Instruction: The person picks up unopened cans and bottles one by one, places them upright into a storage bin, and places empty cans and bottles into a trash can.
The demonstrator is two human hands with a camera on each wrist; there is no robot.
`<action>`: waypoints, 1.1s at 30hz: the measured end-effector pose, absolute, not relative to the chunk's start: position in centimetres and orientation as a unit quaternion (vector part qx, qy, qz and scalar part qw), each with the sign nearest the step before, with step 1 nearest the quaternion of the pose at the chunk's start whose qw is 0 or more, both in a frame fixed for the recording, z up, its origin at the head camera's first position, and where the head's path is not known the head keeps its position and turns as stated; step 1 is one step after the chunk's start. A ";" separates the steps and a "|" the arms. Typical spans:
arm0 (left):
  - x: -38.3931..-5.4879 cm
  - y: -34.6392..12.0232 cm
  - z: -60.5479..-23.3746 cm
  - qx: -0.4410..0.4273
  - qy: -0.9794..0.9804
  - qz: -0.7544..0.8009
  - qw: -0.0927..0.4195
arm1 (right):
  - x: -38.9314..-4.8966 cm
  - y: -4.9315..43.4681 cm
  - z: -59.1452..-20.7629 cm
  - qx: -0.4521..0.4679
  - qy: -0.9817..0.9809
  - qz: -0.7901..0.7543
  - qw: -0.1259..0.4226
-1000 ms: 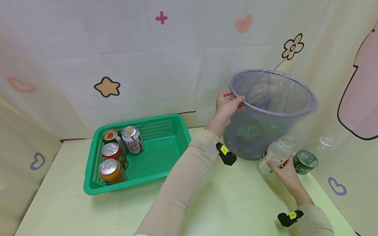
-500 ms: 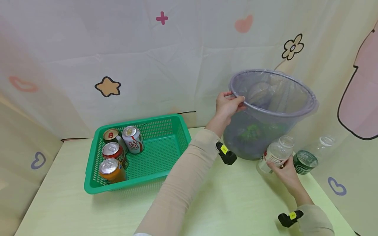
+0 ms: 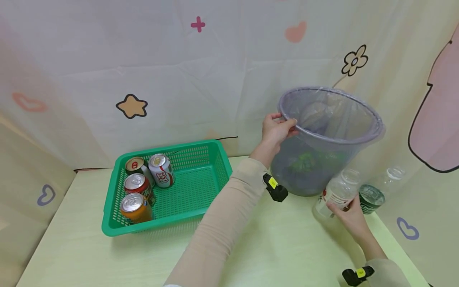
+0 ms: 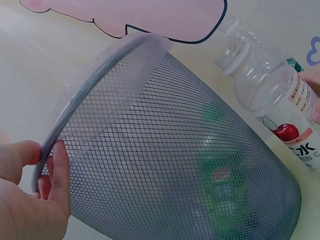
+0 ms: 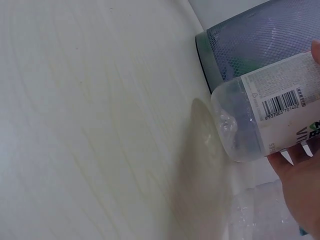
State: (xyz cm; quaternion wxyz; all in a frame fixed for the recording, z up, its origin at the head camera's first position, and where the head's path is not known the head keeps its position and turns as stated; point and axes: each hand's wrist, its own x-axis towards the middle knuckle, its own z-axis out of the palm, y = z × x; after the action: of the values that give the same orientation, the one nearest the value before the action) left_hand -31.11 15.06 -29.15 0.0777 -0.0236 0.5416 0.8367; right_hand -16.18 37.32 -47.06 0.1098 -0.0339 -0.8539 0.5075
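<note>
My left hand [image 3: 275, 129] pinches the near-left rim of a mesh waste bin [image 4: 135, 165], thumb on one side and fingers on the other. A clear plastic bag lines the bin [image 3: 299, 171], and green items show dimly through its mesh. In front of the bin's right side, my right hand [image 3: 351, 221] grips a clear plastic bottle [image 3: 338, 193]. This bottle [image 4: 285, 110] has no cap visible and wears a white label with a cherry. The right wrist view shows its base [image 5: 235, 122] tilted, close above the table. A second clear bottle [image 3: 373, 197] with a green label stands just right of it.
A green plastic basket [image 3: 193, 215] sits left on the pale table [image 3: 279, 243], holding several drink cans, among them an orange can [image 3: 136, 209] and a white can [image 3: 161, 170]. Printed curtains [image 3: 172, 79] hang behind and at both sides.
The right hand has shifted slightly toward me and to the right, carrying the cherry bottle a little away from the bin. The left hand keeps its hold on the rim.
</note>
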 end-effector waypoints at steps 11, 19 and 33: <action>-31.3 15.0 -29.3 -0.024 0.532 0.843 0.078 | -14.5 37.4 -46.0 -0.020 -0.862 0.493 0.114; -31.2 15.0 -29.2 -0.025 0.535 0.841 0.078 | -13.8 37.5 -45.6 -0.006 -0.863 0.490 0.124; -31.1 15.2 -29.2 -0.024 0.541 0.837 0.074 | -13.3 37.5 -43.9 0.017 -0.870 0.475 0.130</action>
State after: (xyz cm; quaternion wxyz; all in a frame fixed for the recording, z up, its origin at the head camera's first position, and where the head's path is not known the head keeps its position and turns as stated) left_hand -31.10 15.16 -29.24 0.0735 -0.0242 0.5414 0.8372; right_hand -13.33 37.53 -43.92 0.1304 0.0173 -0.8700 0.4752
